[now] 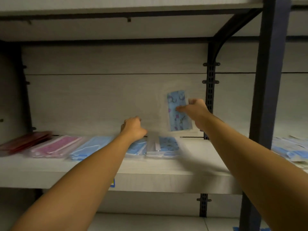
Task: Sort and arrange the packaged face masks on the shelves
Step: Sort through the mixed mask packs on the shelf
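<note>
No legible text, brand, number or sign anywhere in the head view. Small blue tag (113, 182) on the front edge of the shelf (166, 182), lower centre of frame, partly hidden behind the left forearm: any printing on it cannot be made out. Patterned blue mask packet (179, 112), right of centre: shows purple and dark shapes only, blurred, no lettering resolved. Mask packets along the shelf at mid-left: no readable labels.
</note>
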A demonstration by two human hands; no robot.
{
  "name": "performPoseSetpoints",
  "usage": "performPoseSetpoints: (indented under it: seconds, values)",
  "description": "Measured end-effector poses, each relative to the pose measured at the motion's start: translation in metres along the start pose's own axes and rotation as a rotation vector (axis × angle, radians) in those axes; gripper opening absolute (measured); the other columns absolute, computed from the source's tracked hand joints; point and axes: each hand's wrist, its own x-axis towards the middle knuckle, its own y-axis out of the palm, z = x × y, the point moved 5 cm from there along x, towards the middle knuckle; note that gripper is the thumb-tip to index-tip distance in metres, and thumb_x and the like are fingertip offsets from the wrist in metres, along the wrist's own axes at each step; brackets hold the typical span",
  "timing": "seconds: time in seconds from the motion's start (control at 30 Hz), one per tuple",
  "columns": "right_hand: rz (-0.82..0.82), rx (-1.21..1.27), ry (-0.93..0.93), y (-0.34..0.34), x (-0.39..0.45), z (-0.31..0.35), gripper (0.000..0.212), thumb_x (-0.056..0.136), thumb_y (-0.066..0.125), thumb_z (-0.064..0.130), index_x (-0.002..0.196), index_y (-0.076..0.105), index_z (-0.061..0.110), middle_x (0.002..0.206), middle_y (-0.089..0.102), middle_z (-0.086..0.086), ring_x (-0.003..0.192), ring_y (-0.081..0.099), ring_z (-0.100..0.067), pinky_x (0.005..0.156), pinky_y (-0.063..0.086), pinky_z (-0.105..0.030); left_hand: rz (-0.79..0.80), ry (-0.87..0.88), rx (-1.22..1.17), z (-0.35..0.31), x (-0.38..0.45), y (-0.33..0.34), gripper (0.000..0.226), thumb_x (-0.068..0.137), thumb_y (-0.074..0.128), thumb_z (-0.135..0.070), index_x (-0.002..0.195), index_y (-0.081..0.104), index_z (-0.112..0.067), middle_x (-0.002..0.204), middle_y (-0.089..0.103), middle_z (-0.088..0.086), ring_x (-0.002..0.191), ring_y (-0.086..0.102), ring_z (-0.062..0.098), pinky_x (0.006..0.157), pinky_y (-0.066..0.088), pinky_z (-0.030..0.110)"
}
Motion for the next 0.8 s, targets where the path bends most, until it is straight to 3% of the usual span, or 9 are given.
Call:
performPoseSetpoints:
  seconds: [0.1,0.17,0.3,0.4,0.47,0.53,0.63,0.8]
  values:
    - [0.014,-0.024,0.118,0.018,0.000,-0.024,0.022,0.079,0.082,0.000,0.096,0.068,0.004,0.100,0.071,-0.013,0.074,0.070,-0.024,0.060,0.057,-0.034,-0.010,0.011,0.050,0.014,-0.002,-0.007,0.056,0.087,0.069,-0.028,0.140,0.054,-0.014,0.140,0.056,0.012,0.127,0.053,0.034,0.104,0.047,0.041]
    - [0.022,-0.060,0.198,0.029,-0.001,-0.040,0.048,0.074,0.087,0.003,0.114,0.062,-0.005,0.109,0.069,-0.017,0.086,0.070,-0.032,0.063,0.057,-0.038,-0.012,0.019,0.087,0.020,-0.004,-0.011,0.059,0.088,0.068,-0.029,0.143,0.051,-0.015,0.144,0.053,0.011,0.130,0.051,0.032,0.106,0.045,0.039]
    - [0.067,-0.322,0.175,0.043,-0.002,-0.062,0.035,0.074,0.087,0.007,0.094,0.058,0.004,0.095,0.064,-0.013,0.092,0.066,-0.033,0.084,0.058,-0.050,-0.023,0.027,0.129,0.030,-0.006,-0.019,0.062,0.090,0.067,-0.031,0.147,0.048,-0.013,0.148,0.049,0.011,0.135,0.048,0.032,0.108,0.042,0.038]
    - [0.159,-0.678,0.139,0.050,-0.001,-0.068,0.038,0.073,0.088,0.028,0.092,0.063,0.008,0.097,0.064,-0.012,0.092,0.064,-0.030,0.082,0.056,-0.041,-0.033,0.031,0.155,0.034,-0.010,-0.024,0.061,0.090,0.066,-0.033,0.145,0.049,-0.012,0.147,0.050,0.012,0.135,0.047,0.031,0.108,0.042,0.038]
    - [0.223,-0.889,0.131,0.053,-0.001,-0.070,0.050,0.073,0.085,0.045,0.100,0.068,0.007,0.096,0.063,-0.008,0.089,0.060,-0.027,0.075,0.050,-0.033,-0.036,0.034,0.168,0.036,-0.014,-0.027,0.060,0.090,0.066,-0.033,0.144,0.050,-0.013,0.147,0.050,0.012,0.135,0.047,0.031,0.109,0.041,0.038]
    - [0.219,-0.991,0.127,0.052,-0.004,-0.072,0.067,0.070,0.083,0.055,0.114,0.067,0.007,0.105,0.064,-0.010,0.100,0.059,-0.030,0.080,0.052,-0.035,-0.038,0.036,0.181,0.038,-0.019,-0.028,0.058,0.091,0.066,-0.034,0.144,0.051,-0.015,0.146,0.049,0.012,0.134,0.047,0.031,0.109,0.041,0.038]
    - [0.128,-1.105,0.025,0.051,-0.011,-0.069,0.083,0.074,0.080,0.055,0.135,0.046,0.009,0.133,0.053,-0.014,0.123,0.050,-0.035,0.096,0.048,-0.043,-0.042,0.035,0.217,0.039,-0.028,-0.030,0.057,0.093,0.065,-0.036,0.145,0.050,-0.017,0.147,0.050,0.010,0.134,0.048,0.030,0.109,0.041,0.037]
    - [0.077,-1.236,-0.145,0.058,-0.021,-0.051,0.071,0.084,0.075,0.046,0.138,0.043,0.011,0.137,0.051,-0.013,0.125,0.048,-0.033,0.096,0.045,-0.041,-0.051,0.007,0.249,0.037,-0.045,-0.032,0.053,0.095,0.064,-0.035,0.143,0.052,-0.018,0.144,0.055,0.007,0.131,0.051,0.028,0.109,0.042,0.038]
